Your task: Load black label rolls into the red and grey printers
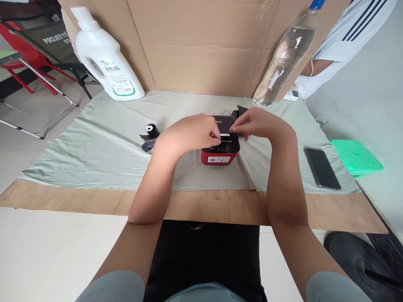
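Observation:
A small red and black label printer (220, 158) stands on the cloth in front of me, with a white sticker on its front. My left hand (197, 133) is over its left side, thumb and fingertips pinched together near the slot on top. At the upper right edge of the printer, my right hand (256, 123) has thumb and forefinger pinched too. Between the two sets of fingertips lies a narrow white printed strip (224, 135). Whether either hand grips this strip cannot be made out.
Left of the printer lie a black roll (151, 129) and crumpled dark film (148, 145). A white detergent bottle (105, 58) and a clear water bottle (285, 61) lean by the cardboard (201, 63). A phone (321, 167) lies right. Another person's white sleeve (362, 29) shows behind.

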Demonstrator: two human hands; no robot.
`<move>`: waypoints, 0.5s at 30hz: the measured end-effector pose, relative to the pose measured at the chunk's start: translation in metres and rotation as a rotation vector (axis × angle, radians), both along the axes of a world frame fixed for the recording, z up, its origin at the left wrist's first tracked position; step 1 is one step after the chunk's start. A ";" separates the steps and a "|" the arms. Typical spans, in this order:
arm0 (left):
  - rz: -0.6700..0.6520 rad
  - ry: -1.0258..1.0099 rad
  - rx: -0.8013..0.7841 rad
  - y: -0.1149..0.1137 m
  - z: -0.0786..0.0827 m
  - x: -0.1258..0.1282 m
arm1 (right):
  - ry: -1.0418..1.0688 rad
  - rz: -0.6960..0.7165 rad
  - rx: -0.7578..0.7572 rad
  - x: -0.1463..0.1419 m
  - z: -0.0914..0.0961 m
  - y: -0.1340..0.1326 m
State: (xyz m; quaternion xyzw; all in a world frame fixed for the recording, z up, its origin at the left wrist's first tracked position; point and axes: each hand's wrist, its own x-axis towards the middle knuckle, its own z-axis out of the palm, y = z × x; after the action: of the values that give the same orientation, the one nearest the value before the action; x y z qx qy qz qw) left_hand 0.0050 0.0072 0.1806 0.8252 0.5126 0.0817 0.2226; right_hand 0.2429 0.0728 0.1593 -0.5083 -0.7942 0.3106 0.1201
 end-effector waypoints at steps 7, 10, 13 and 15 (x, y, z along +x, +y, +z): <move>0.120 -0.111 0.124 0.029 -0.027 -0.024 | -0.037 0.086 0.067 -0.002 -0.003 -0.012; 0.159 -0.200 0.146 0.032 -0.058 -0.026 | -0.112 0.017 0.074 -0.003 -0.008 -0.030; 0.246 -0.464 -0.036 0.023 -0.094 -0.021 | -0.152 -0.011 0.130 -0.002 -0.018 -0.044; 0.320 -0.700 -0.196 0.017 -0.113 -0.013 | -0.153 -0.009 0.190 -0.002 -0.023 -0.048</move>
State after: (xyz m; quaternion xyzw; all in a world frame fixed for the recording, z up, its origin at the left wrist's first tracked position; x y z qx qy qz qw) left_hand -0.0078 0.0240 0.0681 0.6321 0.5333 0.3425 0.4458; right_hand 0.2411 0.0243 0.1361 -0.5203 -0.8246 0.1937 0.1083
